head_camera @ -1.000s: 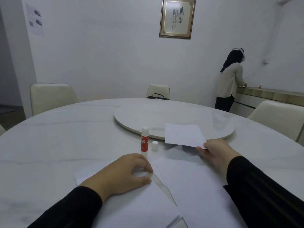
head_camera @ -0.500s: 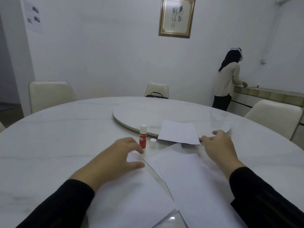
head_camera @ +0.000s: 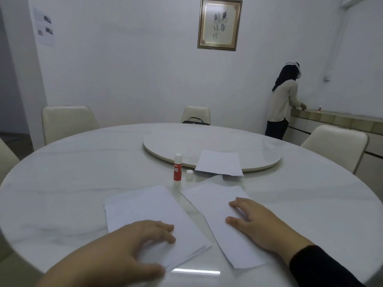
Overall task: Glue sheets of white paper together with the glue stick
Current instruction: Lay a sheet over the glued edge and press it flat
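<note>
A round white marble table [head_camera: 62, 183] carries everything, and the upright red glue stick with a white uncapped top [head_camera: 177, 170] serves as the landmark. Its small white cap [head_camera: 189, 174] stands just right of it. Nearer the person than the glue stick, to its left, lies a stack of white paper sheets [head_camera: 149, 212]; the left hand [head_camera: 132, 245] rests on its near end, fingers loosely curved on the top sheet, thumb at the stack's near edge. Nearer and right of the glue stick lies a second pile of white sheets [head_camera: 217, 204], with the right hand [head_camera: 255, 220] flat on it, fingers spread. Behind and right of the glue stick, a single white sheet [head_camera: 219, 162] overlaps the round white turntable [head_camera: 207, 141].
</note>
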A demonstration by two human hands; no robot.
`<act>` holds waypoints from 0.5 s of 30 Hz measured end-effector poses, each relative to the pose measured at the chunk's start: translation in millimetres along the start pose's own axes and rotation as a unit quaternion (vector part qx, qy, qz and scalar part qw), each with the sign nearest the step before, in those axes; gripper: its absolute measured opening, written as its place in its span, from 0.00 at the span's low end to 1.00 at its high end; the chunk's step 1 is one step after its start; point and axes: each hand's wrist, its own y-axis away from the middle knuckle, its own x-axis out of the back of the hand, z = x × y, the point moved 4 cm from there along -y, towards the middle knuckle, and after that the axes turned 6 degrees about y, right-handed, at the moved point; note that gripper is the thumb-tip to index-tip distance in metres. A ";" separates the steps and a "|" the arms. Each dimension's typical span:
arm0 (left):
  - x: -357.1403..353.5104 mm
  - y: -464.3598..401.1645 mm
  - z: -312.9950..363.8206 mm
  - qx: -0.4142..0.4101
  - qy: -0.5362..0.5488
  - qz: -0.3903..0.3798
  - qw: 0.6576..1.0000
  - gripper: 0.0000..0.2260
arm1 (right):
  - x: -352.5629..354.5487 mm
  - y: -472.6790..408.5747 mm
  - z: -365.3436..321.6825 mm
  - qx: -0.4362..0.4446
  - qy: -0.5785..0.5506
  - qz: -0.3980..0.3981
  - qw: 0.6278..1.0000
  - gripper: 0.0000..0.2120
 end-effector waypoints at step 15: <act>24.5 -42.3 33.9 0.076 0.287 0.333 0.895 0.11 | 24.1 12.1 -42.9 -0.048 -0.418 0.099 0.902 0.30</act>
